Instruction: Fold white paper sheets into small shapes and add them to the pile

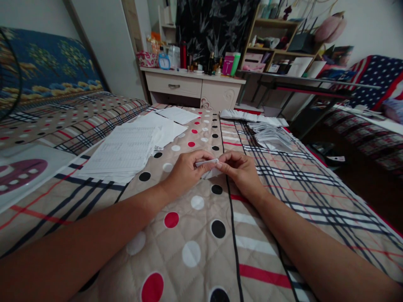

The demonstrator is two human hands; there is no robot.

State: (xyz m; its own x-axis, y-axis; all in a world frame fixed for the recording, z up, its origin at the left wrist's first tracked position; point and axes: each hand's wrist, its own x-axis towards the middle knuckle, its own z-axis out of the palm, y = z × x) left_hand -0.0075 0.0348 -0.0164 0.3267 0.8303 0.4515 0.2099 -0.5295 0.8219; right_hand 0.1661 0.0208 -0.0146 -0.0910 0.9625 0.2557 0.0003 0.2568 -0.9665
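Observation:
Over the middle of the bedspread, a small folded piece of white paper (209, 162) is pinched between both hands. My left hand (188, 168) grips its left part, thumb on the near side. At its right end, the thumb and fingertips of my right hand (239, 167) close on the paper. Part of the paper shows below the fingers; the rest is hidden by them. To the left lies a stack of printed paper sheets (121, 147), with blank-looking white sheets (178, 114) behind it. On the right is a pile of folded white paper pieces (271, 136).
The bedspread (195, 226) is beige with dots and plaid. A long row of white paper pieces (252, 116) lies at its far edge. A white bag (63, 157) with a purple print is at left. Beyond stand a white dresser (185, 86) and a desk (283, 79).

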